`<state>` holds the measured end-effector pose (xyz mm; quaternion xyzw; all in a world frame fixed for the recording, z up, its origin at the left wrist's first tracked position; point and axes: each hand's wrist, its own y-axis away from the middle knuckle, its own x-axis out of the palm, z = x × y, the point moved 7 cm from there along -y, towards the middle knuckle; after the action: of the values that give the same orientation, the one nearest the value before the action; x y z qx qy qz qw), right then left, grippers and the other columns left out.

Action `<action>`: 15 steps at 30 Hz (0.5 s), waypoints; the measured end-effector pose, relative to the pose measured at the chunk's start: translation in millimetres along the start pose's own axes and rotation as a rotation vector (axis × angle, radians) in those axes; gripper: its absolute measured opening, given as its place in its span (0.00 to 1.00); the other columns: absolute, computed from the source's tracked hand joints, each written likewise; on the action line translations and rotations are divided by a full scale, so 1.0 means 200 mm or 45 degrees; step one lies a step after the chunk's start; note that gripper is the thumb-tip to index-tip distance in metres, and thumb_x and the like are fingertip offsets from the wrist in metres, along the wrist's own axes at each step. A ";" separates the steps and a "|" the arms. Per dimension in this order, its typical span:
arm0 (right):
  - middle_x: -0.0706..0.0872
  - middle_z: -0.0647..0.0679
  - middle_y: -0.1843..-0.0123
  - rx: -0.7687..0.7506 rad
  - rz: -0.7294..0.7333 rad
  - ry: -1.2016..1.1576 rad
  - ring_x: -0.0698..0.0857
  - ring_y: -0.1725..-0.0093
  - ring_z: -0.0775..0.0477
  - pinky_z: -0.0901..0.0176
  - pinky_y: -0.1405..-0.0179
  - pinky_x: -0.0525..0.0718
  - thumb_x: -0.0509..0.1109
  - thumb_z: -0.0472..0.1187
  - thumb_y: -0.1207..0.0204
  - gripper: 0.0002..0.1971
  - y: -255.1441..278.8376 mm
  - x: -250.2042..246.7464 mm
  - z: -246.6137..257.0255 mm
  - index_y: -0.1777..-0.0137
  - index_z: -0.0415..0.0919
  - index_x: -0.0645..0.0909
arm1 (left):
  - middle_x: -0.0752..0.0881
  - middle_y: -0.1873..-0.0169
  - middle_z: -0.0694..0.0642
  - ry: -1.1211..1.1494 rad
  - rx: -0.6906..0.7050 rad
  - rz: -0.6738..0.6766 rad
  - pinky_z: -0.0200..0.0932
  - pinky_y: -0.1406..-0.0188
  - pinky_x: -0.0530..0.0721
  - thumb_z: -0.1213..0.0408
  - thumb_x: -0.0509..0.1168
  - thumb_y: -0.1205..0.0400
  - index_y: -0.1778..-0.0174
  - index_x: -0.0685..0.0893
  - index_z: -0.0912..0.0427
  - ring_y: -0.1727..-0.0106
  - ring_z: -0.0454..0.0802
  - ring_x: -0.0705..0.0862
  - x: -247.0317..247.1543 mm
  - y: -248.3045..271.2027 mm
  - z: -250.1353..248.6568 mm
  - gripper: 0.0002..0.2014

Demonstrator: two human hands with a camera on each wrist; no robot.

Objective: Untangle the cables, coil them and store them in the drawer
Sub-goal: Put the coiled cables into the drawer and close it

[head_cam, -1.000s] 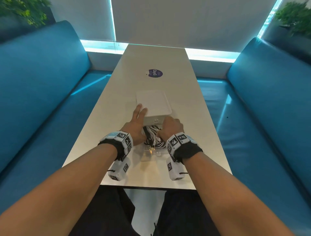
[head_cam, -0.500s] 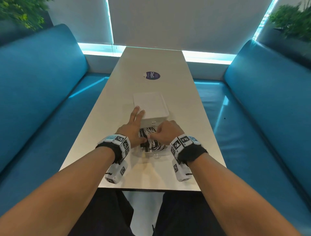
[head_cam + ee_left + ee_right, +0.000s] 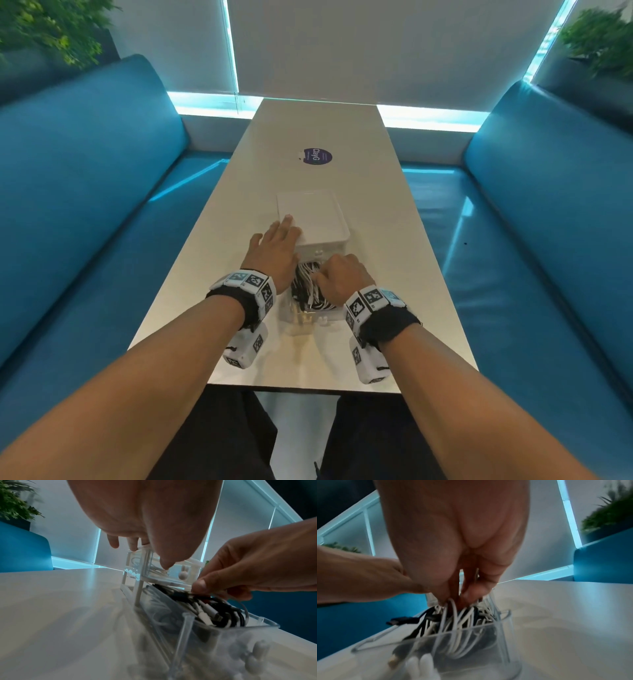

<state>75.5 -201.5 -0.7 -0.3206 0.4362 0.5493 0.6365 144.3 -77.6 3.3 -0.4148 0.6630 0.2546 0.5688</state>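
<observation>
A small white drawer unit (image 3: 313, 214) stands mid-table. Its clear lower drawer (image 3: 310, 317) is pulled out toward me and holds a bundle of black and white cables (image 3: 306, 287). My left hand (image 3: 279, 240) rests on the unit's near left corner with its fingers straight on the lid, and in the left wrist view its thumb (image 3: 163, 563) touches the upper drawer's front. My right hand (image 3: 334, 275) reaches into the open drawer with its fingers curled. In the right wrist view its fingertips (image 3: 467, 595) pinch white loops of the cables (image 3: 453, 622).
The long white table (image 3: 394, 240) has a round purple sticker (image 3: 317, 157) past the unit. Blue sofas (image 3: 85, 205) run along both sides. The upper drawer with a bunny-shaped knob (image 3: 182, 574) is pushed in.
My right hand has drawn back a little from the unit's front toward me over the cables in the drawer. My left hand's fingers have slid further onto the lid.
</observation>
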 end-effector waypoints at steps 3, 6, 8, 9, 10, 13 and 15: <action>0.90 0.43 0.59 -0.019 0.039 -0.019 0.87 0.56 0.40 0.51 0.53 0.86 0.71 0.43 0.24 0.08 -0.01 0.01 0.00 0.62 0.45 0.89 | 0.53 0.13 0.54 0.020 0.014 -0.007 0.61 0.16 0.55 0.62 0.57 0.12 0.22 0.65 0.53 0.13 0.58 0.55 -0.01 -0.01 0.00 0.21; 0.90 0.42 0.54 0.006 -0.024 -0.007 0.87 0.52 0.39 0.50 0.50 0.86 0.73 0.42 0.24 0.05 -0.03 0.03 0.00 0.56 0.43 0.89 | 0.57 0.14 0.55 0.048 0.031 -0.011 0.60 0.16 0.57 0.63 0.59 0.12 0.22 0.67 0.54 0.14 0.58 0.57 -0.04 -0.02 0.02 0.21; 0.89 0.41 0.51 0.038 -0.065 -0.016 0.87 0.49 0.37 0.49 0.50 0.85 0.73 0.41 0.25 0.07 -0.04 0.02 -0.01 0.51 0.38 0.86 | 0.59 0.14 0.55 0.066 0.036 -0.005 0.58 0.17 0.59 0.63 0.59 0.12 0.21 0.67 0.55 0.14 0.59 0.59 -0.04 -0.03 0.02 0.22; 0.87 0.40 0.49 0.069 -0.080 -0.037 0.86 0.48 0.36 0.48 0.49 0.85 0.75 0.41 0.26 0.11 -0.05 0.01 -0.02 0.46 0.36 0.83 | 0.61 0.15 0.55 0.069 0.041 -0.005 0.57 0.17 0.59 0.63 0.60 0.12 0.21 0.66 0.55 0.15 0.58 0.60 -0.04 -0.03 0.02 0.22; 0.86 0.39 0.47 0.100 -0.100 -0.067 0.85 0.47 0.36 0.47 0.48 0.85 0.77 0.41 0.27 0.16 -0.06 0.01 -0.03 0.42 0.36 0.81 | 0.62 0.15 0.55 0.074 0.044 -0.005 0.57 0.18 0.60 0.63 0.60 0.12 0.20 0.66 0.56 0.15 0.58 0.60 -0.04 -0.03 0.02 0.23; 0.87 0.39 0.46 0.170 -0.156 -0.096 0.87 0.48 0.35 0.48 0.49 0.86 0.79 0.44 0.30 0.19 -0.07 0.00 -0.05 0.41 0.38 0.82 | 0.69 0.18 0.54 0.097 0.054 0.005 0.56 0.20 0.64 0.63 0.62 0.13 0.20 0.64 0.56 0.17 0.58 0.65 -0.04 -0.04 0.03 0.25; 0.87 0.39 0.47 0.172 -0.197 -0.056 0.87 0.48 0.34 0.50 0.51 0.85 0.77 0.44 0.27 0.14 -0.07 -0.01 -0.05 0.44 0.38 0.84 | 0.71 0.20 0.54 0.109 0.063 0.002 0.56 0.22 0.68 0.63 0.63 0.14 0.22 0.66 0.55 0.20 0.57 0.70 -0.05 -0.04 0.04 0.24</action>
<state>86.6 -212.7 -4.5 -0.2976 0.4322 0.4749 0.7065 155.3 -73.2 12.4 -0.4106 0.6932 0.2204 0.5497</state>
